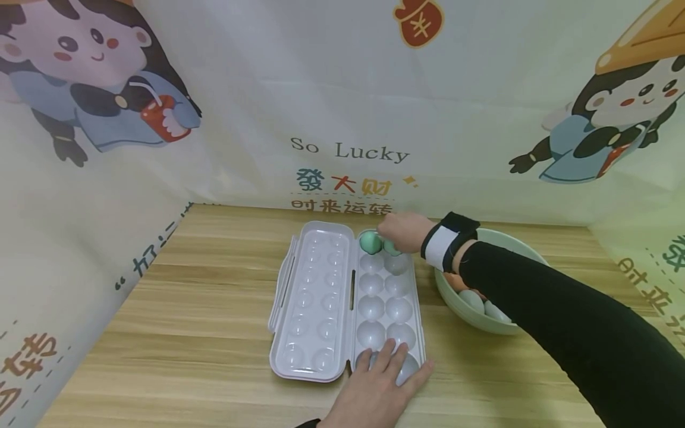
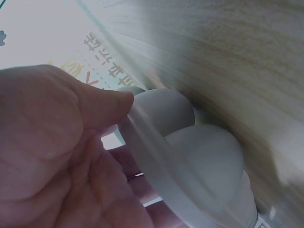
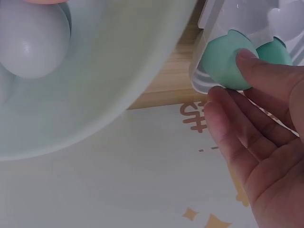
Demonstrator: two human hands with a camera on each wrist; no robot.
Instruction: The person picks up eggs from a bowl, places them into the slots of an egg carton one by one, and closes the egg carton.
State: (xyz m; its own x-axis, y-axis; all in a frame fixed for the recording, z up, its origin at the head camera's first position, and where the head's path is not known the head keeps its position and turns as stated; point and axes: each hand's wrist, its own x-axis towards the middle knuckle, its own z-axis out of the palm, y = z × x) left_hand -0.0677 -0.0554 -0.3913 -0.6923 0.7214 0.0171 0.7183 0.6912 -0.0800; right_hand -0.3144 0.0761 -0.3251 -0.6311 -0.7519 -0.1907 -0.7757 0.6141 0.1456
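An egg carton [image 1: 371,308] lies unfolded on the table, its lid [image 1: 316,285] to the left and two rows of cups to the right. One green egg [image 1: 370,242] sits in the far left cup. My right hand [image 1: 405,232] is at the far right cup, pinching a second green egg [image 3: 228,61] between thumb and fingers; this egg is down in the cup. At the carton's near end my left hand [image 1: 374,386] grips the rim, thumb on the outer edge and fingers over the cups. In the left wrist view, the rounded cup undersides [image 2: 209,161] show beside the thumb.
To the right stands a pale green bowl [image 1: 476,321] holding white eggs [image 1: 471,301] and orange ones [image 1: 456,282], partly hidden by my right forearm. A printed cloth backdrop [image 1: 342,89] rises behind the wooden table [image 1: 203,309] and at both sides.
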